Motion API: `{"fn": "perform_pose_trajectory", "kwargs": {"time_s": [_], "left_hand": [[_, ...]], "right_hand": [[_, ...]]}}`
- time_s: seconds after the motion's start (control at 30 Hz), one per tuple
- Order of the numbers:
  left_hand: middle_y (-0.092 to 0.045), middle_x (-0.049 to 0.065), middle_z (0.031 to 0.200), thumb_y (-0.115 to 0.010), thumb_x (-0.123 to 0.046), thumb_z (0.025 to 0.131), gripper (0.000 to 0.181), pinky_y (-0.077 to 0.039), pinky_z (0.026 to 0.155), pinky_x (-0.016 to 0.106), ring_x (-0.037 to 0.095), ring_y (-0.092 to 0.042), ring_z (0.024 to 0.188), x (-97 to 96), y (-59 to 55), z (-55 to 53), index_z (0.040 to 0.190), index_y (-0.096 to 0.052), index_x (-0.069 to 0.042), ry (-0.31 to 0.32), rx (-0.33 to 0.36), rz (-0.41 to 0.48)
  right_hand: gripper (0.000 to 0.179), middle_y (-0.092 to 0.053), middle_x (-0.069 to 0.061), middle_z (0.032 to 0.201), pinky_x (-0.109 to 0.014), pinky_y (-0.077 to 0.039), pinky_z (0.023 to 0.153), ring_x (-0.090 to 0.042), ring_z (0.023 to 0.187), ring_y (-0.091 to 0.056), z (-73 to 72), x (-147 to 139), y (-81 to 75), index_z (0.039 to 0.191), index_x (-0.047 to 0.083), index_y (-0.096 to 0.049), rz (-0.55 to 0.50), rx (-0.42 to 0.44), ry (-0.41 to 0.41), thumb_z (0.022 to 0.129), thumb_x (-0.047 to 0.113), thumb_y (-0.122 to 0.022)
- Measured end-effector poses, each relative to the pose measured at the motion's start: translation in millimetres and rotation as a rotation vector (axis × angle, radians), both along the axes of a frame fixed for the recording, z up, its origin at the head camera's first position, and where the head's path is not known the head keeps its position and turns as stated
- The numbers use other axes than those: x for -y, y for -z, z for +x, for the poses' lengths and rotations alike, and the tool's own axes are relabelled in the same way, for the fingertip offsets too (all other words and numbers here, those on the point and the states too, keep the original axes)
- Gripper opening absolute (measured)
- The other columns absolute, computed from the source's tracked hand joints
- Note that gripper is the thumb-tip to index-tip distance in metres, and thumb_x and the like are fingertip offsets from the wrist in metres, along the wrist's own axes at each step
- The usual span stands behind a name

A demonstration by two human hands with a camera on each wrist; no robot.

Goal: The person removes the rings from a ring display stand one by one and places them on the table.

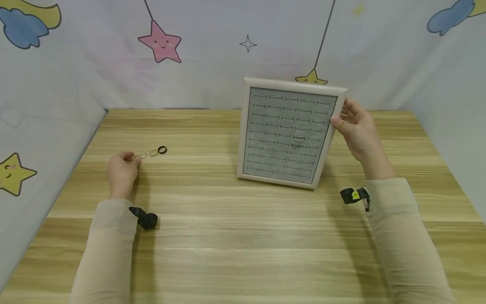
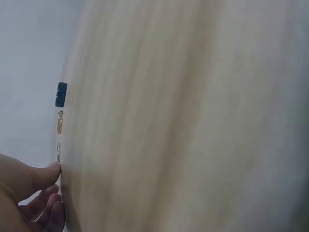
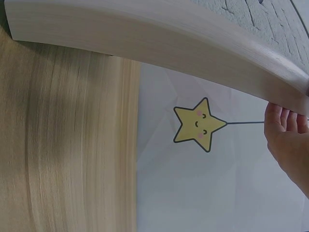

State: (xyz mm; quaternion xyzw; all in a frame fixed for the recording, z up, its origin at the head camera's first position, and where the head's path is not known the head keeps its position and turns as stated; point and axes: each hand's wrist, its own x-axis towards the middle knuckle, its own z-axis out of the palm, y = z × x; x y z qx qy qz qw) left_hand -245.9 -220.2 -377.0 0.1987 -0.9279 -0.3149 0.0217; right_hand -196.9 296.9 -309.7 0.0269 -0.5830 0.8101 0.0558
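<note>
At the left of the table, my left hand (image 1: 122, 171) has its thumb and fingertips around a thin ring (image 1: 136, 156), mostly hidden by the fingers. A thin silver ring (image 1: 143, 156), a gold ring (image 1: 153, 153) and a wider black ring (image 1: 162, 150) stand in a row to its right. The left wrist view shows the thumb of the left hand (image 2: 29, 181) just below the silver ring (image 2: 59, 152). My right hand (image 1: 358, 128) grips the upper right edge of a framed ring display (image 1: 279, 181), which leans back, its grey panel lined with slots. Two rings (image 1: 298, 139) sit in the slots right of centre.
The wooden table (image 1: 212, 245) reaches back to a white curtain (image 1: 212, 71) printed with stars and clouds. The display's lower edge is near the table's middle right. A black wrist camera is strapped to each sleeve.
</note>
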Motion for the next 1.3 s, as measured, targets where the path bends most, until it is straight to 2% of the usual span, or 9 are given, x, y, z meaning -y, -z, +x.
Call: {"fn": "perform_pose_trajectory", "kwargs": {"time_s": [0.1,0.3,0.77,1.0,1.17,1.3], "left_hand": [[-0.056,0.027,0.127,-0.049,-0.015,0.099,0.04,-0.043,0.096,0.046,0.038,-0.052,0.115,-0.3,-0.5,0.7,0.133,-0.051,0.007,0.019,0.0,-0.023],[-0.055,0.027,0.13,-0.047,-0.015,0.099,0.042,-0.042,0.101,0.048,0.04,-0.052,0.118,0.8,-0.8,-0.5,0.135,-0.048,0.008,0.046,0.016,-0.035],[-0.047,0.029,0.138,-0.047,-0.01,0.097,0.043,-0.038,0.105,0.052,0.044,-0.045,0.127,0.7,-4.6,0.1,0.137,-0.046,0.004,0.023,0.012,-0.02],[-0.045,0.023,0.143,-0.05,-0.01,0.096,0.045,-0.042,0.096,0.047,0.037,-0.047,0.121,-10.0,-12.4,-2.1,0.141,-0.046,-0.003,0.025,-0.065,0.038],[-0.047,0.021,0.142,-0.052,-0.01,0.096,0.045,-0.042,0.101,0.047,0.037,-0.046,0.124,-29.5,-23.9,-6.0,0.14,-0.046,-0.004,0.054,-0.141,0.12],[-0.048,0.019,0.14,-0.053,-0.011,0.096,0.045,-0.044,0.094,0.039,0.034,-0.046,0.122,-48.3,-33.9,-8.2,0.14,-0.047,-0.005,0.095,-0.169,0.186]], "right_hand": [[0.041,-0.055,-0.001,0.111,-0.014,-0.05,0.08,-0.01,0.096,-0.055,0.1,0,0.0,0.123,0.011,-0.052,0.003,-0.004,-0.001,0.086,-0.004,-0.064],[0.041,-0.055,-0.001,0.11,-0.013,-0.05,0.08,-0.01,0.096,-0.055,-0.1,0,0.0,0.122,0.011,-0.052,0.001,-0.002,0.002,0.086,-0.003,-0.064],[0.043,-0.054,0.0,0.113,-0.013,-0.05,0.081,-0.01,0.099,-0.053,0.7,1,-0.1,0.124,0.011,-0.05,0.024,-0.002,-0.007,0.086,-0.001,-0.065],[0.042,-0.055,0.0,0.112,-0.013,-0.05,0.08,-0.01,0.098,-0.054,0.4,0,1.1,0.123,0.011,-0.05,0.016,-0.002,0.004,0.086,-0.002,-0.064],[0.043,-0.055,0.0,0.112,-0.013,-0.05,0.08,-0.01,0.099,-0.054,0.4,0,1.2,0.123,0.011,-0.05,0.009,-0.001,0.004,0.086,-0.002,-0.065],[0.043,-0.054,0.0,0.112,-0.013,-0.05,0.08,-0.01,0.099,-0.054,0.6,0,0.9,0.123,0.011,-0.05,0.002,0.003,0.004,0.086,-0.003,-0.065]]}}
